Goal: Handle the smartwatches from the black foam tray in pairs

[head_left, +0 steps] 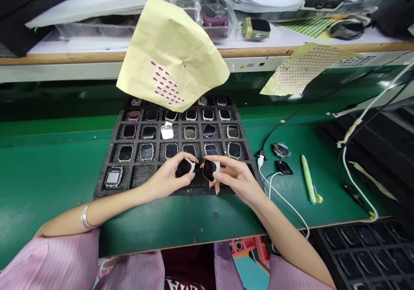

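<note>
White-edged watch (184, 168) in left hand (166, 176), thumb and fingers slightly parted, pinching its sides, second watch (209, 169) pinched likewise in right hand (238, 176), both over foam tray (141, 176), near six and five o'clock, green pen (308, 178) toward three o'clock.

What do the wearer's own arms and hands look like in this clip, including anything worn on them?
The left hand and right hand are both ungloved. A silver bangle circles the left forearm; the right forearm shows no jewellery. Loose pinkish-lilac sleeves with fine stripes end around the elbows.
</note>
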`<control>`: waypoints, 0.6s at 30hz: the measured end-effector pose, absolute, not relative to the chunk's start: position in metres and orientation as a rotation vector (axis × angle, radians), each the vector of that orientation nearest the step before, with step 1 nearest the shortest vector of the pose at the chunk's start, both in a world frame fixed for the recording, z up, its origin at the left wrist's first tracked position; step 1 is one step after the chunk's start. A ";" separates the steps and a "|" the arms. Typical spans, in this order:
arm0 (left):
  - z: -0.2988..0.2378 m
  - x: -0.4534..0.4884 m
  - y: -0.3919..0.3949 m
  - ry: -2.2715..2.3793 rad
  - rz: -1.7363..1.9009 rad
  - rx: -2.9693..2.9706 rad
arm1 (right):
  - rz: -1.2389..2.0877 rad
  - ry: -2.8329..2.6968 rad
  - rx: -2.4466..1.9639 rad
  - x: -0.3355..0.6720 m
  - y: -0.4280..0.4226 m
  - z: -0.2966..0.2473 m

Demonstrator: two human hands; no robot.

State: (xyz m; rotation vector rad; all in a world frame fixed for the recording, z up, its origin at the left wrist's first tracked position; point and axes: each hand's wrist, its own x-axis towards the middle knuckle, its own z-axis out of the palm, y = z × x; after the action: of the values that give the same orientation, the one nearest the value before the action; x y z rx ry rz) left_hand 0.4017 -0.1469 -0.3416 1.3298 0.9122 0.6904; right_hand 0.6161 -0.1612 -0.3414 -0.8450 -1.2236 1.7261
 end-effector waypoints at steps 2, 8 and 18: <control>-0.342 0.401 -0.147 0.915 0.689 1.379 | 1.739 -1.230 -0.827 0.616 -0.161 -0.342; -0.346 0.402 -0.149 0.921 0.749 1.421 | 1.780 -1.216 -0.769 0.616 -0.162 -0.342; -0.345 0.399 -0.150 0.928 0.699 1.571 | 1.777 -1.215 -0.832 0.617 -0.163 -0.342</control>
State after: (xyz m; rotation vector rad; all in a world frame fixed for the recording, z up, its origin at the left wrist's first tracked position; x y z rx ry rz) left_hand 0.3994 -0.1501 -0.3450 1.5713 0.9277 0.6988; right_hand 0.6169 -0.1626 -0.3418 -0.8320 -1.2146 1.7770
